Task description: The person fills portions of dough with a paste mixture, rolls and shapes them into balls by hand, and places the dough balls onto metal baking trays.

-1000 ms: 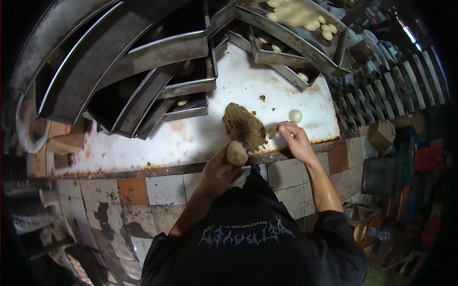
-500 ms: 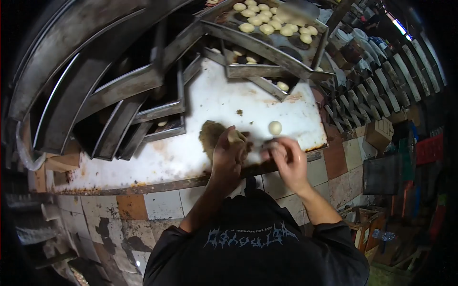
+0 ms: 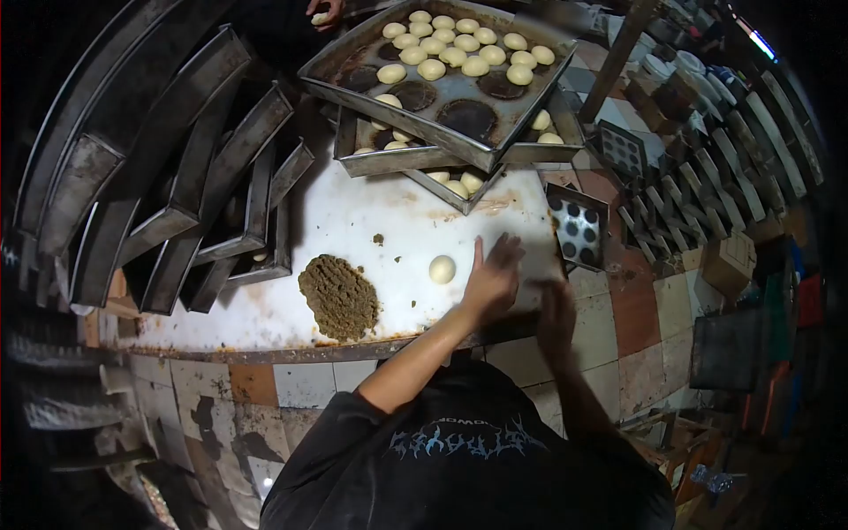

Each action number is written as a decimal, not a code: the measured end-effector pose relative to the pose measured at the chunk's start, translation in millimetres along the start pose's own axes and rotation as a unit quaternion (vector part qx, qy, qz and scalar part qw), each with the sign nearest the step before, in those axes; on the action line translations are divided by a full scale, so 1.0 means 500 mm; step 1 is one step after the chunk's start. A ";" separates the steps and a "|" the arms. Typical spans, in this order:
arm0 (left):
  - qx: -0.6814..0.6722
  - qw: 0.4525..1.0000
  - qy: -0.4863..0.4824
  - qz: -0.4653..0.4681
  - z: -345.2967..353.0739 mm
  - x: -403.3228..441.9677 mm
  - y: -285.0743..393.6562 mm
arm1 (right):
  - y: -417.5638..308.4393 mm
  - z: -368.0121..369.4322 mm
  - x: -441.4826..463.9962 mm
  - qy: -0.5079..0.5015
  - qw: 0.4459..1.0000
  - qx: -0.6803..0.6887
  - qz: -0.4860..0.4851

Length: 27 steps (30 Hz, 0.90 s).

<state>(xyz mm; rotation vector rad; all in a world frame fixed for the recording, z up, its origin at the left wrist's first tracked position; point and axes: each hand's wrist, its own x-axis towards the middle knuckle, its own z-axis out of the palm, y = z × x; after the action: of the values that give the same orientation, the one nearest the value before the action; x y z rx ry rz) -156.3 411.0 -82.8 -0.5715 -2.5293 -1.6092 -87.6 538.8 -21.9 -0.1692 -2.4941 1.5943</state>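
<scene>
My left hand (image 3: 492,281) is over the white work surface (image 3: 411,221), its thumb apart from its outstretched, blurred fingers. Its palm is turned away, and no dough shows in it. To its right, past the table's edge, my right hand (image 3: 555,322) is smeared by motion, so its fingers and anything in them cannot be made out. A round pale dough ball (image 3: 442,269) rests on the surface just left of my left hand. Farther left lies a flattened mound of brown-green crumbly filling (image 3: 338,299), touched by neither hand.
Stacked metal trays (image 3: 495,152) with several dough pieces stand at the back. More trays (image 3: 252,243) lean at the left. Another person's hand (image 3: 325,12) holds a pale piece at the top. A dimpled pan (image 3: 579,227) sits beyond the table's right edge.
Both hands have moved away from the filling to the right. The dough piece seen in my left hand is no longer visible. The view has shifted, showing more trays and another person's hand.
</scene>
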 end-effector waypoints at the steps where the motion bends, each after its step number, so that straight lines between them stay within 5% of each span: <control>1: 0.285 0.948 -0.084 0.110 0.013 0.013 -0.024 | 0.009 0.009 0.047 -0.005 1.000 0.004 -0.007; 3: 0.241 0.961 -0.097 0.094 -0.068 0.033 0.058 | 0.051 0.052 0.141 0.083 0.996 0.032 -0.022; 4: 0.193 0.971 -0.121 0.077 -0.118 0.031 0.097 | 0.065 0.089 0.155 0.055 0.997 0.046 -0.034; 5: 0.180 0.981 -0.040 0.057 -0.155 0.022 0.108 | 0.065 0.132 0.149 0.022 0.996 0.064 -0.049; 7: 0.340 0.940 0.012 0.026 -0.167 -0.011 0.046 | 0.043 0.163 0.078 0.006 0.931 -0.137 -0.337; 8: 0.354 0.935 0.003 0.022 -0.156 -0.033 -0.015 | 0.097 0.154 0.056 -0.106 0.899 -0.194 -0.378; 9: 0.368 0.930 -0.006 0.017 -0.151 -0.046 -0.061 | 0.101 0.127 0.037 -0.020 0.878 -0.134 -0.460; 10: 0.361 0.932 -0.024 0.000 -0.165 -0.048 -0.043 | 0.133 0.073 0.054 -0.103 0.867 -0.124 -0.472; 11: 0.349 0.936 -0.046 -0.016 -0.178 -0.048 -0.018 | 0.111 0.006 0.075 -0.181 0.860 -0.192 -0.437; 15: 0.186 0.981 0.007 -0.051 -0.194 -0.030 -0.030 | 0.107 0.065 0.245 -0.006 0.903 -0.243 -0.355; 18: 0.042 0.999 0.024 -0.024 -0.302 -0.017 0.017 | 0.116 0.171 0.211 -0.124 0.952 -0.070 -0.270; 20: -0.257 0.953 -0.076 -0.139 -0.441 -0.022 0.133 | 0.095 0.194 0.127 0.060 0.885 -0.142 -0.440; 21: -0.293 0.929 -0.097 -0.203 -0.543 -0.034 0.236 | 0.117 0.118 0.090 -0.073 0.882 -0.149 -0.442; 22: -0.185 0.978 -0.046 -0.079 -0.605 -0.055 0.239 | 0.081 0.074 0.075 -0.158 0.875 -0.216 -0.404; 24: -0.100 0.993 0.027 0.062 -0.776 -0.093 0.312 | 0.064 -0.025 0.062 -0.332 0.861 -0.244 -0.300; 25: -0.064 0.986 0.085 0.126 -0.858 -0.108 0.336 | -0.052 -0.037 0.030 -0.260 0.857 -0.385 -0.224; 26: -0.053 0.963 0.160 0.211 -0.926 -0.110 0.383 | -0.119 -0.057 0.040 -0.341 0.821 -0.404 -0.217; 27: 0.078 0.934 0.217 0.273 -1.005 -0.114 0.420 | -0.066 -0.057 0.091 -0.435 0.859 -0.269 -0.018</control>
<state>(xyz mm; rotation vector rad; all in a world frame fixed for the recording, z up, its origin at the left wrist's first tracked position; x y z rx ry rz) -90.3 27.9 303.3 -0.7229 -1.9241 -1.1645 -126.1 558.6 23.9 0.6865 -3.5356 1.0096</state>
